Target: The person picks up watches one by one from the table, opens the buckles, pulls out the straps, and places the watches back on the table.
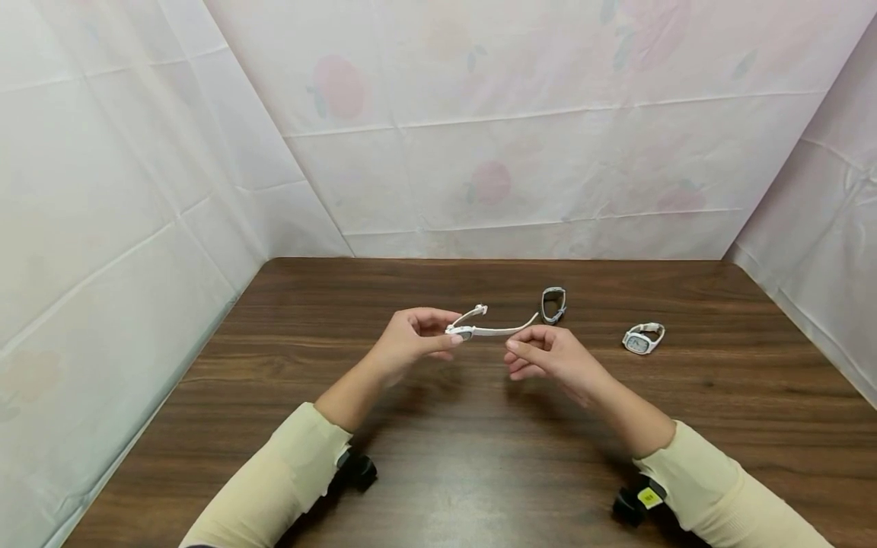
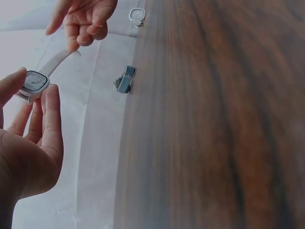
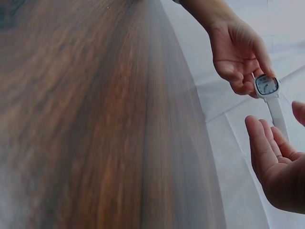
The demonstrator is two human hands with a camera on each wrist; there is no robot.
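Observation:
A white wristwatch [image 1: 463, 332] with a squarish case hangs above the table, its strap unfastened. My left hand [image 1: 416, 340] pinches the case between thumb and fingers. In the left wrist view, the watch's dial [image 2: 35, 81] is visible beside the left thumb. One strap half stretches toward my right hand [image 1: 548, 358], whose fingers are by the strap's free end. The right wrist view shows the right hand's fingers [image 3: 262, 143] extended, with the thumb apart from them. Whether they touch the strap is hard to tell.
A dark grey-blue watch [image 1: 553, 305] lies on the wooden table [image 1: 308, 304] behind the right hand. Farther right is another white watch [image 1: 642, 339], its strap looped. Pale fruit-patterned cloth [image 1: 514, 114] hangs behind the table and at both sides.

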